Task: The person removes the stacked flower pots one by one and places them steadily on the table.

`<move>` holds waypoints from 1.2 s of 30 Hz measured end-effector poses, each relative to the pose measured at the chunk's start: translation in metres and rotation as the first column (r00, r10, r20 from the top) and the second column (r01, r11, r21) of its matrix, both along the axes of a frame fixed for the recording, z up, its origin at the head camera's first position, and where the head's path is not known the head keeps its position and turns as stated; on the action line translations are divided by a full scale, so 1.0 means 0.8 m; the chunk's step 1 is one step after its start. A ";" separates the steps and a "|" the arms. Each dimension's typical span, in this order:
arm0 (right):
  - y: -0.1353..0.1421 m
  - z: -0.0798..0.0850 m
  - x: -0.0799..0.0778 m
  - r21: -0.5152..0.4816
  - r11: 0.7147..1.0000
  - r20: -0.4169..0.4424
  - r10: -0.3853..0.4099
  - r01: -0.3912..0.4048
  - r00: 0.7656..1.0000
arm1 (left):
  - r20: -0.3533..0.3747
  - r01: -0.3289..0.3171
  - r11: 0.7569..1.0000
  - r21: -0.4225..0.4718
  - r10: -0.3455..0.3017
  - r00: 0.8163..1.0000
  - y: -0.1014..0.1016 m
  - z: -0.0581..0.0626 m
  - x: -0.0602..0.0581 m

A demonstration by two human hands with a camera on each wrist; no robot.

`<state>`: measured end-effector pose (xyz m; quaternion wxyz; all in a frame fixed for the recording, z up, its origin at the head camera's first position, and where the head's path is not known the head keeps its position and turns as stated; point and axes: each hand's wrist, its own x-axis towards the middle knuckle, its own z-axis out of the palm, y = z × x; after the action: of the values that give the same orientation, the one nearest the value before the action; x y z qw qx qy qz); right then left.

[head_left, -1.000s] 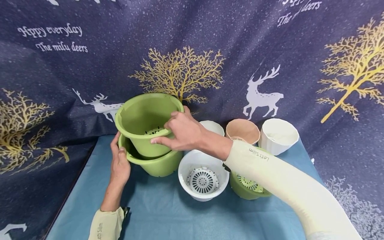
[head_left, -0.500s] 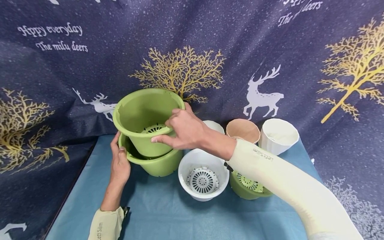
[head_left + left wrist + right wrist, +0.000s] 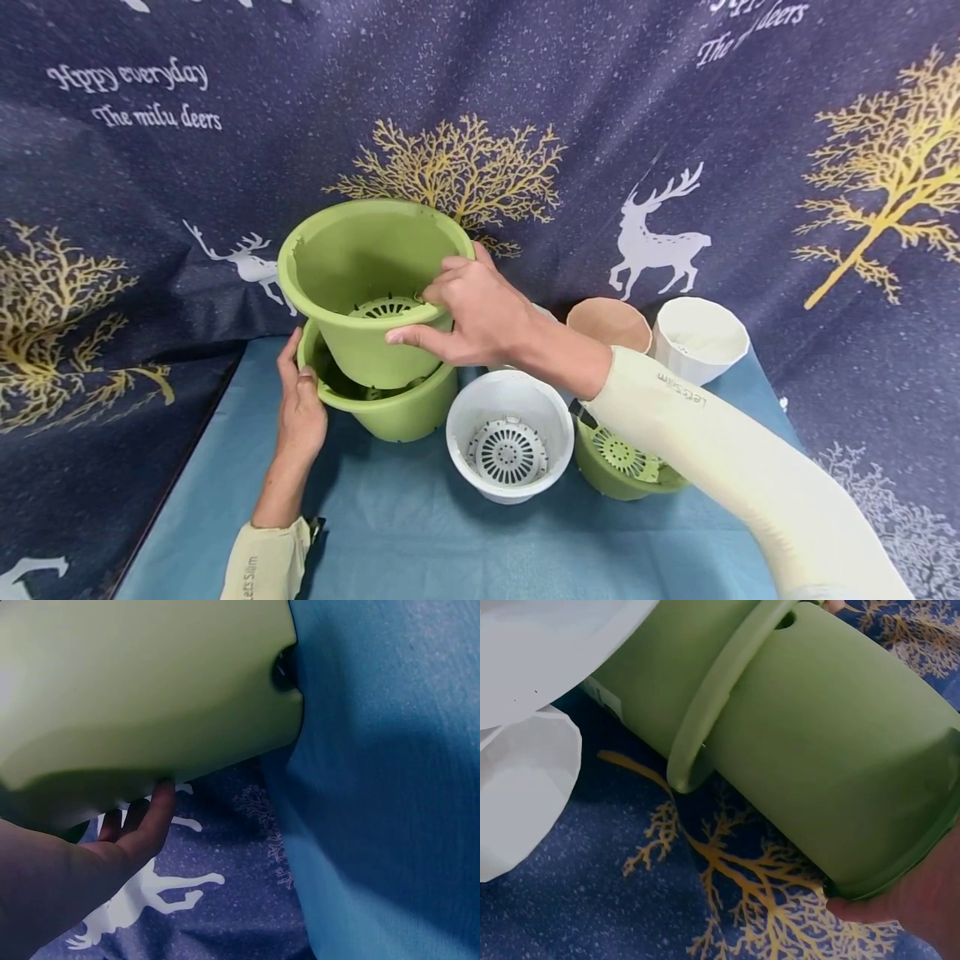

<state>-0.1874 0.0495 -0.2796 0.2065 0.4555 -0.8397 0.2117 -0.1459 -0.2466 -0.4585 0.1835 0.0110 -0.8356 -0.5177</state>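
Note:
A green flowerpot [image 3: 378,354] with a slotted base hangs tilted, its lower part still inside a second green flowerpot [image 3: 408,417]. My right hand [image 3: 491,312] grips the upper pot's right rim, thumb outside and fingers over the inner edge. At the left side of the lower pot, my left hand [image 3: 302,421] holds it near the rim, thumb in front and fingers curved along the outside. The left wrist view shows those fingers against the lower pot's wall [image 3: 150,690]. In the right wrist view the upper pot's wall [image 3: 825,742] rises out of the lower rim [image 3: 727,682].
A white pot [image 3: 471,417] with a slotted base stands beside the green pair. Another green pot [image 3: 618,483] lies partly under my right sleeve. Behind are a brown pot [image 3: 611,321] and a white faceted pot [image 3: 701,333]. Blue cloth [image 3: 420,533] covers the table, a printed curtain behind.
My right hand has raised the upper green pot and shifted it slightly right, so more of its wall shows above the lower pot. My left hand and the lower pot have stayed in place.

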 end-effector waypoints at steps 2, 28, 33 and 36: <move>0.003 0.003 0.001 -0.022 1.000 -0.019 0.006 -0.006 1.000 | -0.001 0.000 1.000 0.003 0.000 1.000 0.000 0.000 0.000; 0.057 0.024 0.024 -0.299 0.943 -0.177 0.095 -0.145 0.980 | -0.066 0.021 0.998 0.056 -0.018 0.998 0.000 -0.005 -0.005; 0.068 0.024 0.031 -0.312 0.940 -0.178 0.085 -0.138 0.980 | -0.071 0.029 0.997 0.066 -0.024 0.997 -0.001 -0.006 -0.005; 0.074 0.024 0.034 -0.310 0.941 -0.182 0.083 -0.137 0.980 | -0.072 0.030 0.997 0.066 -0.026 0.997 -0.001 -0.006 -0.005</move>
<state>-0.1601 0.1085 -0.2608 0.3348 0.4780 -0.7472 0.3179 -0.1500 -0.2476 -0.4635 0.2053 -0.0129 -0.8107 -0.5481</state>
